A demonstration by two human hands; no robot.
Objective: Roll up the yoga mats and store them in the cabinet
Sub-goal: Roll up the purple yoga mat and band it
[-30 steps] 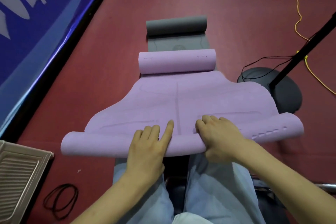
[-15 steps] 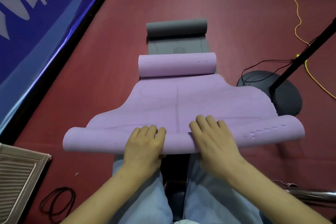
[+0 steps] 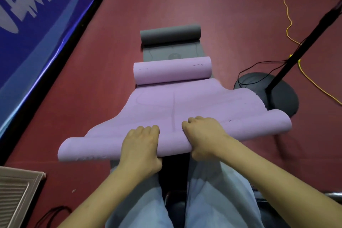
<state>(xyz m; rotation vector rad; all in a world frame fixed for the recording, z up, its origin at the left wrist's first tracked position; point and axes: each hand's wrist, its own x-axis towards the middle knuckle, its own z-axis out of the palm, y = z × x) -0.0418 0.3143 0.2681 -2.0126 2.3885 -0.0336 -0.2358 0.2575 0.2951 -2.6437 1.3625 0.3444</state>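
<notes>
Floor point(image 3: 212, 5): red, with both mats laid along it, stretching away from the person's knees.
Banner point(image 3: 33, 20): blue with white lettering, along the left edge of the floor.
Purple mat point(image 3: 175, 102): lies on top of the grey one; its far end sits in a loose roll point(image 3: 172, 70), its near end is curled into a fresh roll point(image 3: 88, 146) under the hands, and the stretch between them is flat.
Grey mat point(image 3: 170, 33): underneath, its far end rolled too, a short flat strip showing beyond the purple roll.
Fan stand point(image 3: 277, 94): dark round base and pole just beside the mat's right edge, cables trailing near it.
Left hand point(image 3: 140, 144): fingers curled over the near roll, gripping it left of centre.
Right hand point(image 3: 201, 135): fingers curled over the same roll, gripping right of centre.
Handling: the mat looks light, soft and springy, so it likely unrolls if released; the 2 ends of the roll sit unevenly, so spreading the hands wider would probably keep it straighter.
Cabinet: not in view.
</notes>
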